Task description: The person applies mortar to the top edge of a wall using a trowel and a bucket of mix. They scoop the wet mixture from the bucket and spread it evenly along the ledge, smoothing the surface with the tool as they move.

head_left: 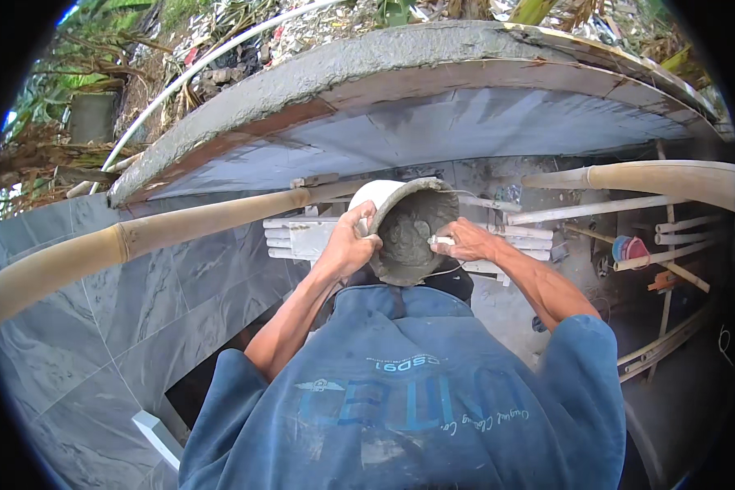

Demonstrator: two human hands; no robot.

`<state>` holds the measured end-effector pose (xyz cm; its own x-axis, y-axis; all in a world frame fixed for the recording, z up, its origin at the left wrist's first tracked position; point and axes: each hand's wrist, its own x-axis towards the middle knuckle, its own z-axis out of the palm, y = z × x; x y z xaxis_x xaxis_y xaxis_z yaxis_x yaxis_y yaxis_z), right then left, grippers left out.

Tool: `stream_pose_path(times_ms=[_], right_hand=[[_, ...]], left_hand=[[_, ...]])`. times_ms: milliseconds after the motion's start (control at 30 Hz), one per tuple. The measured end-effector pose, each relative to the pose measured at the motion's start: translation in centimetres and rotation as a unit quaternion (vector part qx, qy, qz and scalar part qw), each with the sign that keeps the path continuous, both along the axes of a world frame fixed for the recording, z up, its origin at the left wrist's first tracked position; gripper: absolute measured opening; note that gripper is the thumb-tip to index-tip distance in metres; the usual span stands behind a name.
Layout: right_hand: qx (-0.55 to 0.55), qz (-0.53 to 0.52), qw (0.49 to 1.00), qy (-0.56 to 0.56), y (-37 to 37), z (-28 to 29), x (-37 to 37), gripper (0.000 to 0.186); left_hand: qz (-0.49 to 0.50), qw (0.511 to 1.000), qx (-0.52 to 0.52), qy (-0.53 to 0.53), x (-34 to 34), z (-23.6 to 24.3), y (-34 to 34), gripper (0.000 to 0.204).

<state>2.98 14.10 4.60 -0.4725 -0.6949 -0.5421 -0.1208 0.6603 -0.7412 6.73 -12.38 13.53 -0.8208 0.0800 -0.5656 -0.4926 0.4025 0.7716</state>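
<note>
A white bucket (pixel 366 193) with a cement-coated rim is tilted toward me at the centre, grey wet mortar (pixel 404 233) inside it. My left hand (pixel 353 241) grips the bucket's left side, fingers bent around it. My right hand (pixel 467 241) is closed on a short white handle (pixel 442 240) at the bucket's right side; what the handle belongs to is unclear. A thin wire hangs near the lower rim. My forearms come up from below, either side of my blue shirt.
Bamboo poles (pixel 180 225) cross left and right. A curved wall (pixel 286 86) with a cement top runs behind; rubble and plants lie beyond. Pale pipes or poles (pixel 588 208) lie around the bucket, with a pink-and-blue container (pixel 630 251) at right. Grey marbled tiles (pixel 82 351) are at left.
</note>
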Motion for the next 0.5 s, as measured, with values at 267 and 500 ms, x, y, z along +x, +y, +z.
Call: stream_pose_path(times_ms=[267, 500], right_hand=[[-0.080, -0.025, 0.996, -0.027, -1.4, 1.5, -1.3, 0.047], [-0.058, -0.004, 0.998, -0.022, 2.3, 7.2, -7.4, 0.045]], left_hand=[[0.147, 0.984, 0.095, -0.012, 0.1, 0.7, -1.1, 0.043], [0.260, 0.934, 0.243, 0.008, -1.6, -1.3, -0.9, 0.037]])
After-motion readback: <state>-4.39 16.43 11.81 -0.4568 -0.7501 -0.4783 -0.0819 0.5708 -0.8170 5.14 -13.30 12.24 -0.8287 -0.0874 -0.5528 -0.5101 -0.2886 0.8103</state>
